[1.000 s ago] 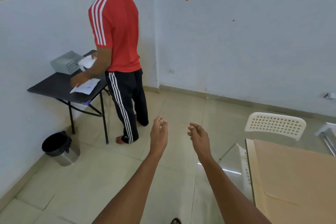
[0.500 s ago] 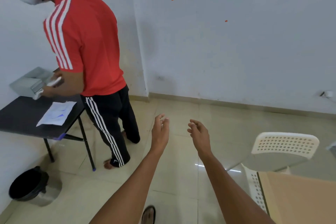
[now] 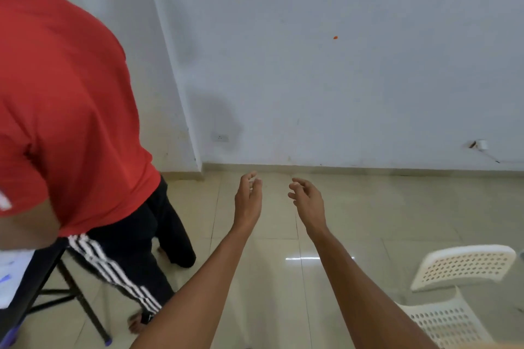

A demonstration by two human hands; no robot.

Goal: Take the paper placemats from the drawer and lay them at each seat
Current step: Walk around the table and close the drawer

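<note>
My left hand [image 3: 248, 198] and my right hand [image 3: 307, 200] are stretched out in front of me over the tiled floor, a short gap between them. Both hold nothing and their fingers hang loosely curled. A white sheet of paper with blue marks [image 3: 12, 275] lies on a small black folding table [image 3: 42, 272] at the left edge, mostly cut off by the frame. No drawer is in view.
Another person in a red shirt [image 3: 65, 110] and striped black trousers stands close on my left, bent over the black table. Two white perforated plastic chairs [image 3: 465, 265] stand at the lower right. A white wall [image 3: 312, 65] closes the room ahead.
The view has swung right and closer: the person in red now fills the left side, the grey box, bin and brown tabletop have left the frame. My hands keep the same pose.
</note>
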